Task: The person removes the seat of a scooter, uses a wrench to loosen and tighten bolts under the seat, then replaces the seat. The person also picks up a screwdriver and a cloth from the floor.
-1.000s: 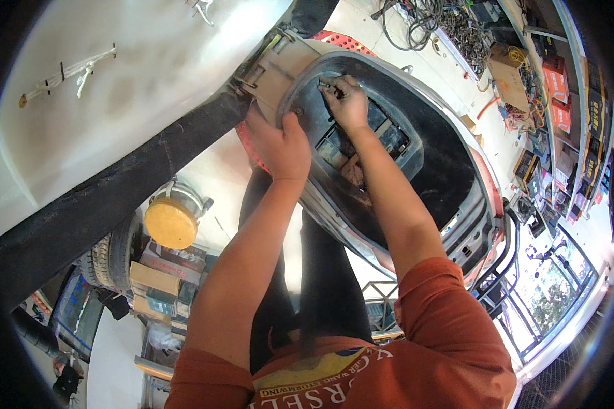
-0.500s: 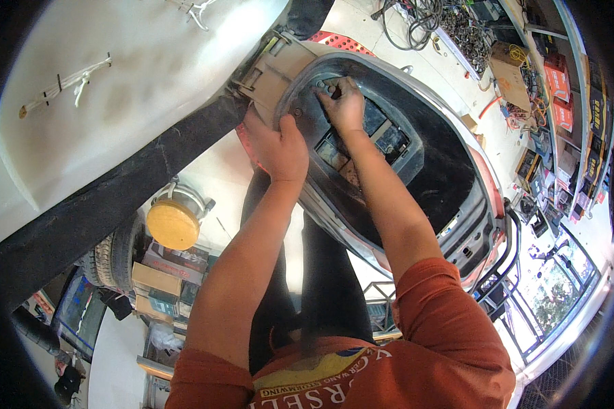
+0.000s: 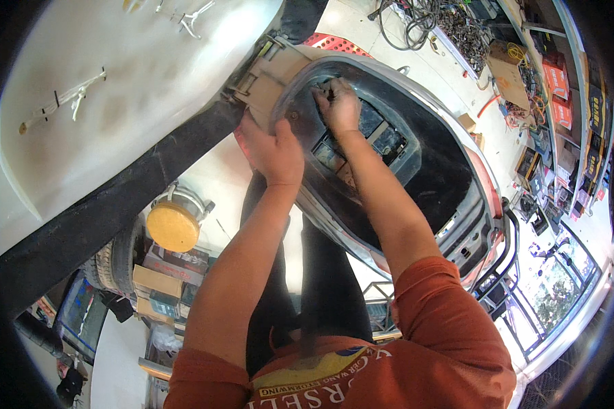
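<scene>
I look down into the open storage tub (image 3: 450, 184) of a scooter, whose pale seat underside (image 3: 116, 102) is tipped up at the left. My left hand (image 3: 271, 151) grips the tub's front rim just below the tan hinge bracket (image 3: 269, 68). My right hand (image 3: 339, 105) reaches into the front of the tub, fingers curled around a small dark part that is mostly hidden. Below that hand lie dark boxed electrical parts (image 3: 382, 140) in a recess.
A black seat edge (image 3: 116, 211) runs diagonally across the left. On the floor below stand a round yellow-topped can (image 3: 174, 225) and cardboard boxes (image 3: 153, 279). A metal rear rack (image 3: 505, 252) sits at the right, and tangled cables (image 3: 450, 20) lie on a bench beyond.
My left hand has slid slightly up the rim toward the hinge. My right hand stays at the front of the tub, its fingers working in place.
</scene>
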A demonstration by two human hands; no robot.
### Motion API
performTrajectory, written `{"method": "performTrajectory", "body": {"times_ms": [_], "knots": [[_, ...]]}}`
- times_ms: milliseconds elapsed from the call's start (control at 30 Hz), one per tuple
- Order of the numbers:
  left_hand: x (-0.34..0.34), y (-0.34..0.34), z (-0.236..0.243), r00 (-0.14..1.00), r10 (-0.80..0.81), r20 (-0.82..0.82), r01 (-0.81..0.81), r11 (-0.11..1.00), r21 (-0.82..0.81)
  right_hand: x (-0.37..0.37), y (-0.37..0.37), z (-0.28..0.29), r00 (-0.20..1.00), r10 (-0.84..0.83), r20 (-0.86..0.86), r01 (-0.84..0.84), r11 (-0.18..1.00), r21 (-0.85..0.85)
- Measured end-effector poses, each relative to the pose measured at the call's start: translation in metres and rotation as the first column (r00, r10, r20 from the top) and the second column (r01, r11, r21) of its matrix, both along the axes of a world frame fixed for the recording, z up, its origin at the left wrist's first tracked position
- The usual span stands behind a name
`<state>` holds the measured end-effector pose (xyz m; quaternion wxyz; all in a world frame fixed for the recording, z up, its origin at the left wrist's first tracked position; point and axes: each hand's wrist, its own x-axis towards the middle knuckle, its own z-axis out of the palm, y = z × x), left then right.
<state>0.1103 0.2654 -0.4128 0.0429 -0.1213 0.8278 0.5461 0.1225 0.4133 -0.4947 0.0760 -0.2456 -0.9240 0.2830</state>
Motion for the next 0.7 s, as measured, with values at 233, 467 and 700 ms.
{"method": "performTrajectory", "body": {"times_ms": [233,467,700], "knots": [[0.001,-0.001,-0.001,0.999,-0.014,-0.04,0.013,0.999,-0.04,0.012,0.007,-0.011,0.978,0.112,-0.174,-0.134,0.984,-0.117],[0.0,0.0,0.005,0.999,-0.017,0.051,0.02,0.997,-0.072,0.01,0.009,-0.013,0.978,0.143,-0.151,-0.141,0.99,0.021],[0.001,-0.002,-0.001,1.0,-0.001,0.03,0.003,0.999,-0.036,0.01,0.005,-0.014,0.988,0.021,-0.156,-0.034,0.996,-0.086]]}}
